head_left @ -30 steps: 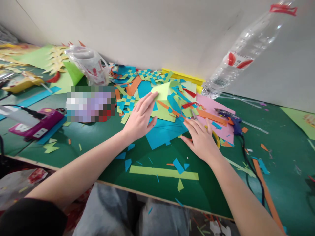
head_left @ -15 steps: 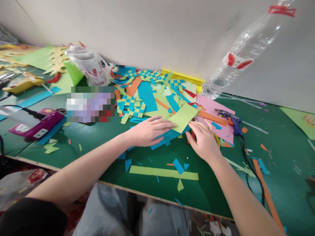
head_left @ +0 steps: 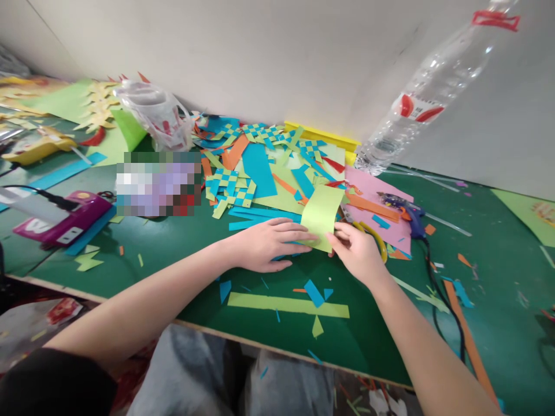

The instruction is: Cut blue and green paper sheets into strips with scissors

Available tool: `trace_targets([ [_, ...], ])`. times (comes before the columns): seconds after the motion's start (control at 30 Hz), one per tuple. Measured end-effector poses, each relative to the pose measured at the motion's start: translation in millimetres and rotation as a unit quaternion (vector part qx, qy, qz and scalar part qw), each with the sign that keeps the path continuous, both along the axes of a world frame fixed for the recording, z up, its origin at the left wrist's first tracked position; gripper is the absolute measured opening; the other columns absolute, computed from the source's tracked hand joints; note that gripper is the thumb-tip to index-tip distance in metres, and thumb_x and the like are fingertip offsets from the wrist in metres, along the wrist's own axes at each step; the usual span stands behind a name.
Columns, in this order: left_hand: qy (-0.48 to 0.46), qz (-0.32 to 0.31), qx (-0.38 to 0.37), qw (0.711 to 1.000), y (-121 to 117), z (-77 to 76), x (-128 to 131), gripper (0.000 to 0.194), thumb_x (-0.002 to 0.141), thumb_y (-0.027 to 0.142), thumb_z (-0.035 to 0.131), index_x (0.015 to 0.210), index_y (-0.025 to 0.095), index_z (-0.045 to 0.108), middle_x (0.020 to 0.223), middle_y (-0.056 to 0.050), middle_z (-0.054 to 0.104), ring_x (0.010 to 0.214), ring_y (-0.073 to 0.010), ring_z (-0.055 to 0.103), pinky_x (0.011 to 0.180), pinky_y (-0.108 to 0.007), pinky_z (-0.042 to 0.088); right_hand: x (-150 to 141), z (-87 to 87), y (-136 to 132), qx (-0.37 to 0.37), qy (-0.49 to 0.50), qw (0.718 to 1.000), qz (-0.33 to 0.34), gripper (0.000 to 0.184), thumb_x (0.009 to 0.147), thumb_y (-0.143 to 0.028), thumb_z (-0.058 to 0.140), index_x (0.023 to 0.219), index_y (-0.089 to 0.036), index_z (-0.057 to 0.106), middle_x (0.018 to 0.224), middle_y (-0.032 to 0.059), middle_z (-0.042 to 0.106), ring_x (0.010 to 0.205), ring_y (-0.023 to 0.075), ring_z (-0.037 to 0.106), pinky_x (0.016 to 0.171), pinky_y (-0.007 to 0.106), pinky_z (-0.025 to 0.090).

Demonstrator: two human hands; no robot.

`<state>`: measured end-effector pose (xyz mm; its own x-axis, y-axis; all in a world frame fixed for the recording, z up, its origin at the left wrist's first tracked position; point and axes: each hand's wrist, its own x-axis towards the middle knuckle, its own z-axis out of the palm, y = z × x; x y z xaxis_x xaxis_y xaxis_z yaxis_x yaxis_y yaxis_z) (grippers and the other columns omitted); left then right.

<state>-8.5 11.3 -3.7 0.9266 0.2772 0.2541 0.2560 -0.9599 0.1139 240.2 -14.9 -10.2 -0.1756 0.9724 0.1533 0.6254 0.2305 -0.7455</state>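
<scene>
A light green sheet of paper [head_left: 321, 211] is held up at a slant, curving, over the blue paper strips [head_left: 260, 216]. My right hand [head_left: 358, 251] pinches its lower right edge between thumb and fingers. My left hand [head_left: 275, 242] lies flat, fingers stretched and thumb apart, with the fingertips at the sheet's lower left edge. Just behind my right hand a yellow loop [head_left: 382, 242] shows, mostly hidden. In front of both hands lie a long light green paper strip [head_left: 286, 304] and a small blue paper piece [head_left: 314, 293].
Blue-and-green woven paper pieces [head_left: 225, 182] are heaped behind the hands. To the right are pink paper [head_left: 362, 182], a blue glue gun [head_left: 417, 222] with its cord, and a tall plastic bottle [head_left: 416, 107]. A purple power strip [head_left: 71, 216] and a bagged cup [head_left: 162, 118] stand left.
The green sheet has turned more upright, bent, and come slightly nearer to me. My right hand has closed on its edge; my left hand has shifted a little right and nearer.
</scene>
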Motion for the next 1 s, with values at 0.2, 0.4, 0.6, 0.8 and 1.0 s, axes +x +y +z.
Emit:
trace_targets([
  [0.2,-0.034,0.029,0.051,0.998,2.0,1.6,-2.3,0.032,0.096,0.025,0.044,0.124,0.02,0.057,0.143,-0.007,0.049,0.131,-0.0229,0.045,0.11,-0.044,0.036,4.3,-5.4,5.2,0.217,-0.125,0.968,-0.014,0.017,0.089,-0.022,0.053,0.101,-0.018,0.064,0.078,0.0065,0.072,0.068,0.0214,0.068,0.062,0.033,0.053],
  [0.4,-0.1,0.075,0.155,0.98,0.5,4.2,-5.4,0.041,0.093,0.018,0.05,0.134,0.021,0.049,0.141,-0.005,0.052,0.132,-0.0202,0.045,0.114,-0.043,0.032,3.8,1.4,2.2,0.383,-0.179,0.905,0.043,0.025,0.087,-0.009,0.05,0.108,-0.015,0.063,0.092,0.0112,0.07,0.086,0.0238,0.064,0.077,0.039,0.051],
  [0.6,-0.172,0.128,0.239,0.947,-1.2,5.4,-8.9,0.05,0.091,0.018,0.053,0.139,0.024,0.041,0.133,-0.003,0.059,0.134,-0.0185,0.043,0.119,-0.044,0.024,3.4,12.0,-3.1,0.443,-0.172,0.879,0.038,0.034,0.082,-0.004,0.053,0.109,-0.022,0.063,0.09,0.0055,0.068,0.081,0.0202,0.063,0.082,0.041,0.045],
  [0.8,-0.215,0.195,0.218,0.932,-4.6,9.1,-10.5,0.044,0.092,0.027,0.056,0.135,0.03,0.044,0.113,-0.001,0.069,0.115,-0.0206,0.059,0.119,-0.054,0.013,3.5,11.9,-5.8,0.418,-0.141,0.898,0.007,0.034,0.084,-0.008,0.05,0.111,-0.026,0.062,0.087,0.0035,0.068,0.075,0.0187,0.062,0.084,0.042,0.043],
  [1.0,-0.187,0.248,0.148,0.939,2.7,9.0,-12.1,0.02,0.096,0.024,0.049,0.11,0.025,0.062,0.086,0.001,0.071,0.083,-0.0161,0.065,0.111,-0.05,0.027,2.0,8.9,-4.0,0.352,-0.111,0.929,0.008,0.029,0.088,-0.015,0.05,0.113,-0.024,0.06,0.092,0.0054,0.071,0.08,0.0205,0.064,0.084,0.04,0.045],
])
